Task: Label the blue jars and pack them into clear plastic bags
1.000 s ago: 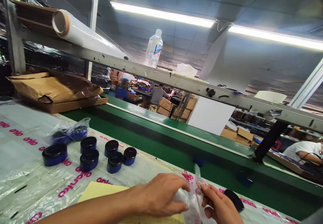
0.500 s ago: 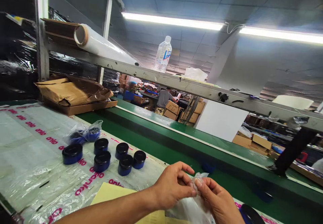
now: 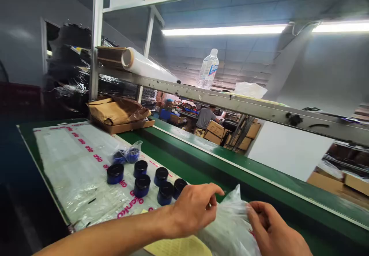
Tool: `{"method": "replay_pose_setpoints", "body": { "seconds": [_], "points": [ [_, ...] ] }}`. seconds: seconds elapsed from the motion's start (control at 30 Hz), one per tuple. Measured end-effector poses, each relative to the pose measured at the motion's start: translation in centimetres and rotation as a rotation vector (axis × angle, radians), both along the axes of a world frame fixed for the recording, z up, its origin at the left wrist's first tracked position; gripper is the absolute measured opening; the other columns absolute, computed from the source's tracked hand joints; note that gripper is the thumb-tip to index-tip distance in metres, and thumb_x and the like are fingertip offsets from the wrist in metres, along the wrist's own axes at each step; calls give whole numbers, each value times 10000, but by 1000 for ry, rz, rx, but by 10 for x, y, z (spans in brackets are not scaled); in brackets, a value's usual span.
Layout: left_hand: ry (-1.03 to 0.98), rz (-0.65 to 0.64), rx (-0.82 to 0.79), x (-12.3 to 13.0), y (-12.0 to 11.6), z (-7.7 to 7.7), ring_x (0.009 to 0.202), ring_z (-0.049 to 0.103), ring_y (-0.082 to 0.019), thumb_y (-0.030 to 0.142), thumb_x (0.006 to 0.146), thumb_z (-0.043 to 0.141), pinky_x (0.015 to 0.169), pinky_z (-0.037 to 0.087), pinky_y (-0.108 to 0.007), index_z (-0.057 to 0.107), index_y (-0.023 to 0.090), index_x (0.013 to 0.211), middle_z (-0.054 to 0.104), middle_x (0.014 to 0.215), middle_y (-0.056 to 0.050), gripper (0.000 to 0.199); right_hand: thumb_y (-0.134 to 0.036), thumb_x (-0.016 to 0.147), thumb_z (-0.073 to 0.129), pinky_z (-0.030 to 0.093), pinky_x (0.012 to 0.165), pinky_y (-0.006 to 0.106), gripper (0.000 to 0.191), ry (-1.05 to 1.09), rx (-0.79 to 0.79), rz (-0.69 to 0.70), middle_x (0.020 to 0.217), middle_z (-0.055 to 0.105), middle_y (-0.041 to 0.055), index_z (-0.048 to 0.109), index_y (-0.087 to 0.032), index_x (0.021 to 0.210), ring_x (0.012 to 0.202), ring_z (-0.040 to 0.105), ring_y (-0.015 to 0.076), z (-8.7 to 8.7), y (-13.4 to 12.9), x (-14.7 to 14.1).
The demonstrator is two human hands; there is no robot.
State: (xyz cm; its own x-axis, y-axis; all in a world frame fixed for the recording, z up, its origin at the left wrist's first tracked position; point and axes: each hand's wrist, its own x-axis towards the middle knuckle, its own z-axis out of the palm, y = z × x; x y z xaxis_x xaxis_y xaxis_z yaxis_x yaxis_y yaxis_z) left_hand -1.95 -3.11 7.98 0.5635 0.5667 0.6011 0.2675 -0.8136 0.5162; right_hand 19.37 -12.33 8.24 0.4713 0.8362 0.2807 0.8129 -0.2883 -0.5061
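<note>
A clear plastic bag (image 3: 233, 227) hangs between my hands at the bottom middle of the head view. My right hand (image 3: 273, 227) pinches its upper right edge between thumb and fingers. At the bag's left side is my left hand (image 3: 197, 206), its index finger stretched out and the other fingers curled in against the plastic; their exact grip is partly hidden. Left of my hands stand several dark blue jars with black lids, such as this jar (image 3: 142, 185). Behind them, two blue jars (image 3: 133, 155) lie wrapped in clear plastic.
A yellow paper sheet (image 3: 180, 246) lies under my left forearm. The green conveyor belt (image 3: 198, 162) runs beyond the jars. A carton with brown paper (image 3: 119, 113) sits at the back left. Overhead, a metal shelf (image 3: 184, 90) carries a plastic bottle (image 3: 209, 69) and a film roll (image 3: 150, 65).
My hands have moved apart, and the bag's gathered top is now spread between them. The view has swung to the left, shifting the jars and shelf rightward in the picture.
</note>
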Motion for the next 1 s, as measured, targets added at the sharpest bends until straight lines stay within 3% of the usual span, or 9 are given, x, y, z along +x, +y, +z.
{"method": "replay_pose_setpoints", "body": {
  "seconds": [0.13, 0.23, 0.3, 0.43, 0.53, 0.7, 0.83, 1.0],
  "points": [
    [181, 193, 297, -28, 27, 21, 914, 721, -211, 36, 910, 507, 838, 568, -317, 632, 184, 1231, 748, 996, -51, 375, -702, 773, 565, 479, 589, 336, 511, 491, 135, 160, 711, 711, 27, 635, -267, 1033, 611, 636, 225, 7, 43, -40],
    [278, 319, 338, -47, 48, 26, 982, 711, -228, 51, 962, 473, 894, 562, -352, 602, 189, 1268, 736, 1042, -66, 359, -634, 691, 710, 420, 465, 262, 538, 858, 227, 267, 677, 675, 4, 616, -203, 999, 522, 571, 157, 5, 76, -74],
    [306, 364, 312, -57, 58, 23, 982, 712, -237, 36, 953, 482, 889, 565, -359, 593, 182, 1272, 735, 1045, -72, 368, -601, 675, 735, 444, 477, 244, 518, 935, 243, 309, 758, 696, 24, 620, -184, 959, 556, 595, 142, 2, 94, -91],
    [372, 437, 238, -68, 73, 8, 991, 713, -234, 17, 931, 510, 860, 566, -333, 585, 191, 1266, 734, 1057, -64, 385, -593, 688, 711, 514, 529, 278, 475, 867, 219, 359, 803, 689, 37, 645, -178, 908, 627, 663, 182, -9, 121, -108],
    [404, 487, 171, -68, 83, -1, 1019, 705, -226, 23, 934, 512, 863, 556, -319, 555, 205, 1284, 724, 1098, -61, 396, -553, 715, 658, 536, 605, 328, 403, 687, 237, 387, 803, 706, 58, 653, -191, 891, 719, 691, 242, -18, 138, -111],
    [477, 518, 90, -62, 94, -9, 1020, 706, -262, 22, 926, 511, 851, 548, -357, 549, 202, 1252, 721, 1098, -81, 374, -434, 820, 538, 454, 790, 378, 309, 307, 264, 359, 973, 747, 88, 659, -224, 1011, 923, 676, 297, -36, 156, -113],
    [556, 513, 48, -62, 90, -15, 926, 726, -301, 30, 900, 516, 772, 551, -378, 569, 187, 1239, 750, 982, -95, 377, -360, 854, 522, 417, 711, 339, 258, 168, 180, 347, 949, 766, 61, 649, -242, 1044, 886, 692, 278, -55, 156, -110],
    [617, 466, 51, -65, 85, -17, 943, 719, -295, 55, 876, 534, 829, 525, -374, 591, 202, 1237, 760, 967, -88, 395, -353, 858, 532, 420, 648, 305, 172, 132, 102, 374, 841, 766, 26, 650, -252, 932, 781, 696, 237, -66, 151, -95]
  ]
}}
